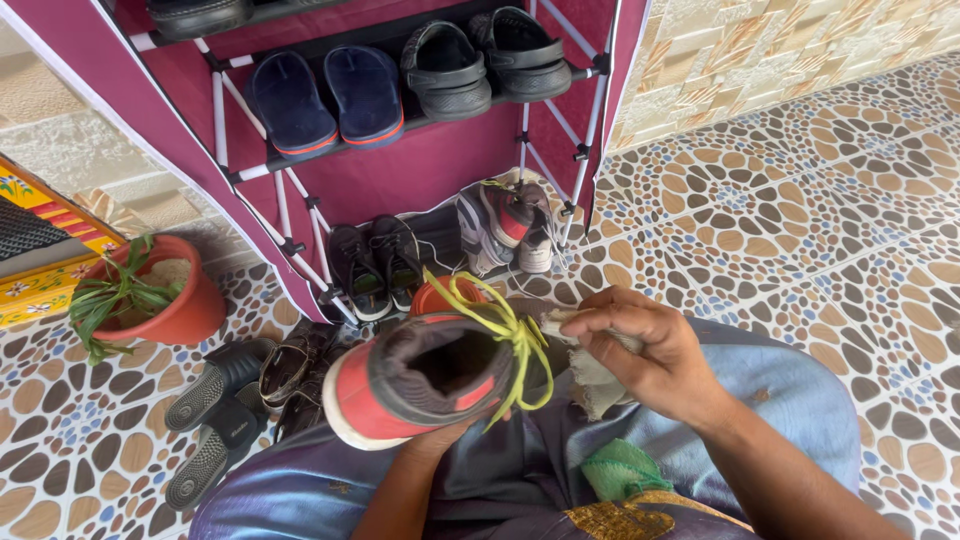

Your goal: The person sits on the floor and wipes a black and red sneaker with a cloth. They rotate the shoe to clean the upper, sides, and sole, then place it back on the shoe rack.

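My left hand [440,437] cups a red-and-grey sneaker [425,375] with yellow laces from below, over my lap. My right hand [640,350] pinches a pale cloth [590,380] against its side. A maroon shoe rack [400,170] stands ahead, a red plant pot [180,310] to the left.

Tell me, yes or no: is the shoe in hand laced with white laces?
No: the red and grey shoe resting on the left hand has yellow-green laces, while the right hand presses a cloth beside it.
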